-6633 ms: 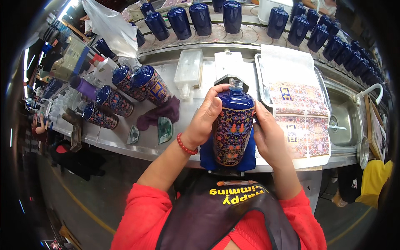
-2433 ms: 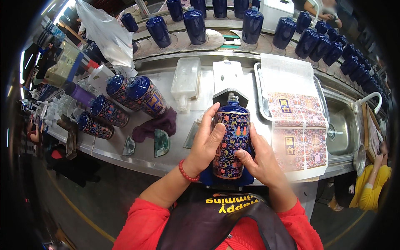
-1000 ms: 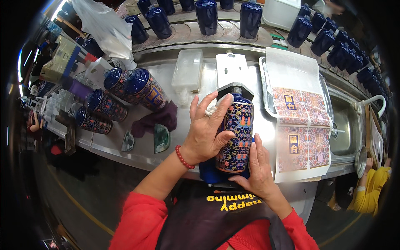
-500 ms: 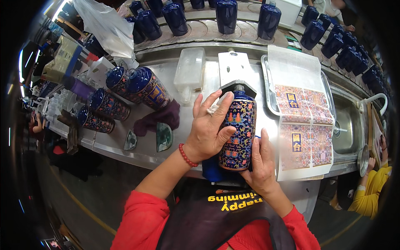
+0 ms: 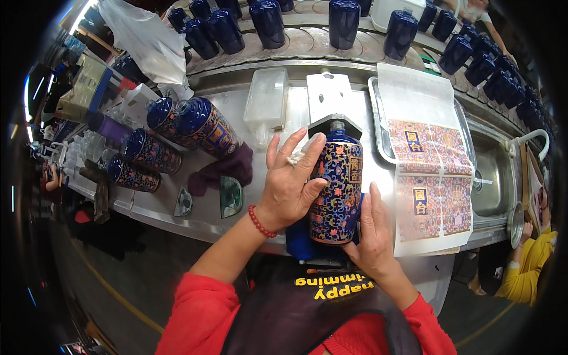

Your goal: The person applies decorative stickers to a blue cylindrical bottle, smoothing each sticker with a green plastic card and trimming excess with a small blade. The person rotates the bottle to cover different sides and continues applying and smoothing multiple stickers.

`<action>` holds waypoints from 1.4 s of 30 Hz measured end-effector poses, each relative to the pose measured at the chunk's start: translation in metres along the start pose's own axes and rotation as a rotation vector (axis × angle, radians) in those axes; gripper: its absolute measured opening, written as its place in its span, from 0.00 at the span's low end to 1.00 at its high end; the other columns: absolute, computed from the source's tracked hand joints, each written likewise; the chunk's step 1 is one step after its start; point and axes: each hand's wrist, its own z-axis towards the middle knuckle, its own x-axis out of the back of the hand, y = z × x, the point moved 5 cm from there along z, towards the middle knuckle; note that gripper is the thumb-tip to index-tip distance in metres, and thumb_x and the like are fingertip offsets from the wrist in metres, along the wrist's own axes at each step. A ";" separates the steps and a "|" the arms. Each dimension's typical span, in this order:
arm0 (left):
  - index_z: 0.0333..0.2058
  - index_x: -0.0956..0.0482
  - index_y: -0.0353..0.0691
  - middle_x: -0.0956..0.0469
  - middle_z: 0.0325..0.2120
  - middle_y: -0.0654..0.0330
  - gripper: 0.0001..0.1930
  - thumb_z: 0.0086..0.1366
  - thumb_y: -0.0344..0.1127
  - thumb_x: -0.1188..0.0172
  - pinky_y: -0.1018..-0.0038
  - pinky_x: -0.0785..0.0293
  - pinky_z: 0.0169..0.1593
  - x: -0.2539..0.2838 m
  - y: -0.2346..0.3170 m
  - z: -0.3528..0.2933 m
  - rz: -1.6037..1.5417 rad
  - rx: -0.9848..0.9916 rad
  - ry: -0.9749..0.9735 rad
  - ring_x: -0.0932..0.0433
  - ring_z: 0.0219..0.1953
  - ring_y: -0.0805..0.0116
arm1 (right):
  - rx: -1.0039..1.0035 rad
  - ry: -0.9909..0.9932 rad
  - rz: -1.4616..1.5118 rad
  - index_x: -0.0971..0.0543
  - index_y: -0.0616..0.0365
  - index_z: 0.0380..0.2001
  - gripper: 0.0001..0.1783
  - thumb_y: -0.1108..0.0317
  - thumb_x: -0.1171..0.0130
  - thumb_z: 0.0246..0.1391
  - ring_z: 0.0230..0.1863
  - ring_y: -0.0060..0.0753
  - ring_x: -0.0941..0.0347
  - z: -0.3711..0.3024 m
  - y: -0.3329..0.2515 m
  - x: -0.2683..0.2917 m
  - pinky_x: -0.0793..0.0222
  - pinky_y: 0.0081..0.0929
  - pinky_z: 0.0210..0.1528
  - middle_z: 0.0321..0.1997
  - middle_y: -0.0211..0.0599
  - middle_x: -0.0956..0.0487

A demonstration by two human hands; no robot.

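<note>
A dark blue bottle (image 5: 335, 195) with a flowered, multicoloured wrap lies between my hands, its clear neck pointing away from me to a dark angular rest. My left hand (image 5: 290, 183) is at its left side, fingers spread and thumb touching the wrap. A small white scrap (image 5: 296, 157), perhaps cloth, is tucked among those fingers. My right hand (image 5: 373, 228) cups the lower right side near the base, fingers stretched along it. Blue cloth (image 5: 299, 241) shows under the bottle. Printed flowered label sheets (image 5: 435, 204) lie to the right on a metal tray (image 5: 378, 139).
Several wrapped bottles (image 5: 216, 130) stand at left by a purple cloth (image 5: 234, 168) and green stone-like pieces (image 5: 231, 196). A clear container (image 5: 267, 100) lies behind. Plain blue bottles (image 5: 345, 23) line the far conveyor (image 5: 296, 50). A sink (image 5: 494, 198) and a yellow-sleeved person (image 5: 532, 272) are right.
The bottle has turned about its length, bringing a lettered panel to its upper right. My hands stay beside it. Bottles on the conveyor have shifted right.
</note>
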 end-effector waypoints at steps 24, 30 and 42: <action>0.65 0.26 0.36 0.15 0.44 0.56 0.28 0.76 0.50 0.48 0.41 0.57 0.73 -0.001 0.009 0.012 0.125 -0.086 -0.075 0.32 0.69 0.54 | 0.028 -0.018 -0.028 0.35 0.71 0.68 0.52 0.66 0.21 0.40 0.60 0.68 0.29 0.002 -0.005 0.001 0.30 0.53 0.61 0.72 0.74 0.39; 0.66 0.26 0.39 0.14 0.40 0.58 0.27 0.77 0.50 0.49 0.40 0.57 0.73 0.004 0.001 0.014 0.133 -0.086 -0.123 0.33 0.69 0.55 | 0.013 -0.008 0.005 0.36 0.72 0.69 0.52 0.69 0.22 0.41 0.64 0.70 0.31 -0.001 -0.001 -0.003 0.31 0.53 0.63 0.74 0.74 0.42; 0.66 0.26 0.41 0.16 0.52 0.56 0.26 0.76 0.49 0.47 0.40 0.54 0.73 -0.001 0.005 0.021 0.122 -0.162 -0.150 0.31 0.68 0.55 | 0.003 -0.030 0.038 0.47 0.70 0.74 0.61 0.69 0.21 0.41 0.68 0.78 0.36 0.000 -0.007 0.001 0.36 0.56 0.68 0.75 0.75 0.45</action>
